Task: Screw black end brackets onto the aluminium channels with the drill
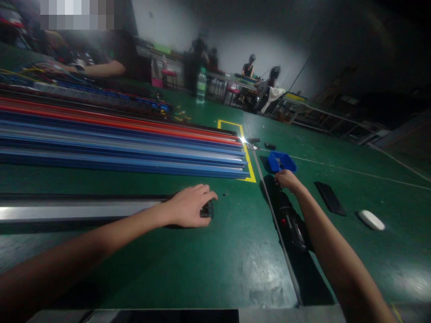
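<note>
My left hand point(190, 206) is wrapped over the right end of a long silver and black profile point(84, 210), its fingers around a dark end piece point(206, 210). To the right, my right hand point(287, 178) has its fingers pressed together just in front of a blue tray point(282, 161) with small parts inside. Whatever it may hold is too small to make out. Below that hand, a black power tool point(292, 226) with a red spot lies on a dark strip.
Blue profiles point(134, 152) and a red one point(141, 123) lie behind my left hand, ending inside a yellow outline point(249, 166). A flat black object point(330, 197) and a white oval object point(371, 220) are at the right. A bottle point(201, 86) stands behind; a person's arm point(101, 69) works at wires.
</note>
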A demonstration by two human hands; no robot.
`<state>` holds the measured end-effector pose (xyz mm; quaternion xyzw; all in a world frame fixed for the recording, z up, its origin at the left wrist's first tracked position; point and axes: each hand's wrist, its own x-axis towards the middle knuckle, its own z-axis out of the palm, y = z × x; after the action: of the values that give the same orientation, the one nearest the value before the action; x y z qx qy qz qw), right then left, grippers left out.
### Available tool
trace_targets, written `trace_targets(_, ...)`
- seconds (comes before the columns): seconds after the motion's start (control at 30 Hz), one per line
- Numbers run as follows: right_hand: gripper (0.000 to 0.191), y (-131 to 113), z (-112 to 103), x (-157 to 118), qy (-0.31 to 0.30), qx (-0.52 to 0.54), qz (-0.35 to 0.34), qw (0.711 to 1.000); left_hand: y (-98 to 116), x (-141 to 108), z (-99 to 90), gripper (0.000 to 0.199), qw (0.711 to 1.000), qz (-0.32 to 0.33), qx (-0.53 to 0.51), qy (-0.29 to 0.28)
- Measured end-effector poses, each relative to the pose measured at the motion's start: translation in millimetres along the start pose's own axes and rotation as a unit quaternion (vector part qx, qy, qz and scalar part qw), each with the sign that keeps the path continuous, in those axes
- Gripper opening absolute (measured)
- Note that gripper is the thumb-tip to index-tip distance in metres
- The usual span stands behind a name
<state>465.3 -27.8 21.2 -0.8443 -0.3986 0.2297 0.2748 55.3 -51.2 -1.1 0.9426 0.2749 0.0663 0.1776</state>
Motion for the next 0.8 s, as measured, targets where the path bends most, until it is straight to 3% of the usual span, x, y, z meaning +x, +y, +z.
trace_targets(0.2, 0.011, 8, 19, 0, -0.003, 0.156, 0.074, 0.985, -3, -2, 1.2, 0.055, 1.0, 0.014, 0.002, 0.007)
trace_targets(0.33, 0.039, 8, 17, -1, -0.034, 0.234, 0.13, 0.963, -3, -1, 1.5, 0.055, 1.0, 0.009, 0.004, 0.004)
trace_targets(0.43, 0.036, 5, 18, -9, -0.081, 0.28, 0.153, 0.944, -3, -1, 1.3, 0.056, 1.0, 0.009, 0.002, -0.001)
trace_targets(0.53, 0.014, -3, 27, -24, -0.14, 0.317, 0.151, 0.926, -3, -1, 2.0, 0.056, 1.0, 0.008, 0.004, -0.002)
trace_targets(0.63, 0.028, -11, 40, -44, -0.208, 0.344, 0.135, 0.906, -4, -1, 3.7, 0.056, 1.0, 0.017, 0.008, 0.007)
trace_targets(0.8, 0.022, -18, 57, -77, -0.311, 0.363, 0.112, 0.871, -6, -1, 5.0, 0.056, 0.999, 0.024, 0.013, 0.019)
